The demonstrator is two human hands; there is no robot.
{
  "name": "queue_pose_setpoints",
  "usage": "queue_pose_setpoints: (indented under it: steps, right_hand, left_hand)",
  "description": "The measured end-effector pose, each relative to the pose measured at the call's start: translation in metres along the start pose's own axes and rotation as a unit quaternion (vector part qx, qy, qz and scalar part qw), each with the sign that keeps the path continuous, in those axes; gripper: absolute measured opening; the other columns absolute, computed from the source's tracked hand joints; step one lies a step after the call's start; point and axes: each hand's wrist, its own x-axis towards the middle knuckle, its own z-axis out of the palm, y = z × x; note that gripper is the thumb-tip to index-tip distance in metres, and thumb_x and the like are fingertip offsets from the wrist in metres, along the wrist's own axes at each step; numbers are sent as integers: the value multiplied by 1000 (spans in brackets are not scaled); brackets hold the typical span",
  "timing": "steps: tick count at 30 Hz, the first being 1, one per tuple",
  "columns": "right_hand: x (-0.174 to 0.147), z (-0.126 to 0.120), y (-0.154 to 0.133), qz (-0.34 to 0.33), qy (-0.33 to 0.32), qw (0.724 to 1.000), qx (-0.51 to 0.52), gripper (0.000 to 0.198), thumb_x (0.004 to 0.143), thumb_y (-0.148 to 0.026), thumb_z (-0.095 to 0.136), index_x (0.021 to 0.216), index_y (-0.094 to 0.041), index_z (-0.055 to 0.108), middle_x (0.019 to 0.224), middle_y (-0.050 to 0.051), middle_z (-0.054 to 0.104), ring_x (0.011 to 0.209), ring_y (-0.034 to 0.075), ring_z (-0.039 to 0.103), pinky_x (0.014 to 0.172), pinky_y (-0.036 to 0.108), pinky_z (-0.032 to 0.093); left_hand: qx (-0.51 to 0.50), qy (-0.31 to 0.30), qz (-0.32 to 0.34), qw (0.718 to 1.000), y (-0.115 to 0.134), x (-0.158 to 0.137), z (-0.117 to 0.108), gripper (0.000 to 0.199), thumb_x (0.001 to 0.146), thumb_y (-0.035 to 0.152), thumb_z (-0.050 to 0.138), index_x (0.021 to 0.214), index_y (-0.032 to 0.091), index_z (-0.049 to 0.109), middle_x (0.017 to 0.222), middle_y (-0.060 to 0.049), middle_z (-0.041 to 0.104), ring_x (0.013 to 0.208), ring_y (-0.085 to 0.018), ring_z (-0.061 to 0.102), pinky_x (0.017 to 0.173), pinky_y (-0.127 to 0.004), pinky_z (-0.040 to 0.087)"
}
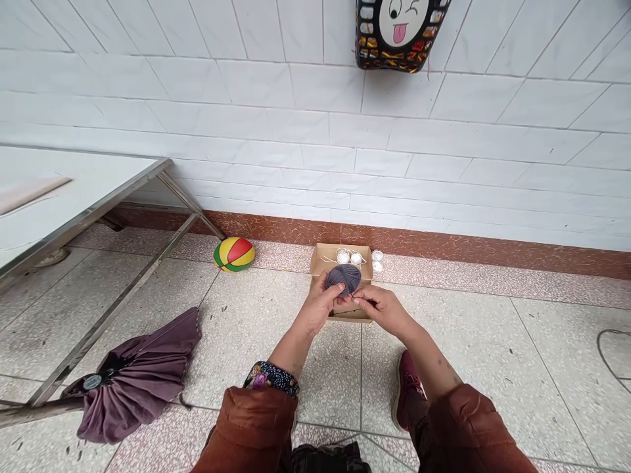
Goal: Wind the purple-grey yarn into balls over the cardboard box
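Note:
A grey ball of yarn (344,278) is gripped in my left hand (323,303), thumb pressed on its front. My right hand (382,306) is beside it on the right, its fingertips pinched on a thin strand of yarn at the ball's lower edge. Both hands are above an open cardboard box (318,253) on the floor. Inside its far half are white balls of yarn (343,256) with loose white strands. Part of the box is hidden behind the hands. Small white balls (377,256) lie against the box's right side.
A red, yellow and green ball (234,254) lies on the floor to the left. Nearer is a purple folded umbrella-like cloth (142,378) by a metal-framed table (89,190). The tiled wall (246,125) is ahead, with a black patterned bag (394,59) hanging. A cable (606,355) lies right.

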Motion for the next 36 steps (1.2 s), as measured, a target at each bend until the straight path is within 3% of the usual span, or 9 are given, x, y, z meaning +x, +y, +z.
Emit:
queue_pose_setpoints:
  steps: [4, 7, 11, 13, 17, 21, 29, 32, 36]
  right_hand:
    - [2, -6, -14, 5, 22, 999, 41, 13, 93, -29, 61, 91, -22, 71, 85, 3, 72, 78, 17, 66, 73, 28, 50]
    - [5, -14, -14, 8, 71, 997, 41, 14, 91, -31, 63, 85, -23, 72, 83, 3, 72, 79, 17, 65, 75, 30, 50]
    - [8, -18, 0, 30, 91, 993, 63, 16, 89, -35, 64, 82, -22, 71, 80, 2, 70, 76, 17, 63, 73, 30, 49]
    - [8, -16, 7, 48, 98, 991, 77, 16, 90, -34, 61, 83, -22, 69, 80, 2, 69, 75, 17, 63, 71, 29, 49]
    - [5, -8, 16, 69, 74, 995, 21, 16, 90, -27, 54, 82, -20, 65, 73, 0, 64, 67, 15, 57, 63, 26, 44]
    - [3, -1, 17, 50, 51, 997, -40, 20, 93, -25, 51, 77, -20, 62, 71, 1, 62, 70, 16, 58, 64, 26, 42]
    - [3, -2, -9, 40, -29, 997, 55, 16, 93, -32, 59, 88, -21, 70, 82, 2, 70, 75, 16, 63, 70, 28, 47]
    - [3, -8, -15, 71, -13, 989, 132, 21, 91, -40, 62, 86, -21, 70, 79, 1, 68, 73, 16, 61, 69, 28, 47]
    - [6, -14, -9, 113, 52, 976, 181, 26, 88, -46, 64, 84, -21, 68, 73, 0, 64, 68, 15, 57, 67, 28, 46]
  left_hand:
    - [223, 39, 34, 974, -2, 2, -3, 48, 74, 32, 71, 118, 20, 55, 106, -5, 65, 99, -23, 62, 89, -38, 48]
    - [291, -30, 6, 956, 0, -3, -4, 68, 71, 29, 74, 135, 21, 48, 113, -8, 64, 106, -27, 59, 95, -42, 45]
    - [157, -207, -33, 965, 2, -10, -2, 75, 78, 34, 70, 147, 28, 40, 130, -11, 59, 109, -27, 58, 84, -37, 48]
    - [48, -240, -53, 968, 2, -12, 0, 72, 80, 38, 68, 147, 31, 41, 132, -11, 58, 102, -26, 62, 73, -32, 49]
    - [-83, -184, -61, 978, 3, -11, -1, 66, 78, 35, 71, 139, 27, 48, 120, -12, 64, 84, -21, 68, 67, -29, 49]
    - [-97, -99, -42, 989, 4, -6, -2, 56, 76, 29, 75, 127, 22, 53, 110, -9, 68, 83, -19, 68, 73, -31, 51]
    - [162, 57, 14, 985, 0, 3, -2, 46, 74, 33, 72, 115, 20, 56, 103, -5, 65, 86, -19, 62, 75, -31, 50]
    - [266, 28, 27, 963, 0, 2, -4, 53, 71, 31, 72, 121, 20, 56, 106, -6, 65, 99, -23, 61, 88, -37, 48]
    - [301, -105, -17, 948, 3, -5, -4, 79, 72, 29, 73, 145, 26, 42, 116, -8, 63, 102, -25, 60, 92, -41, 46]
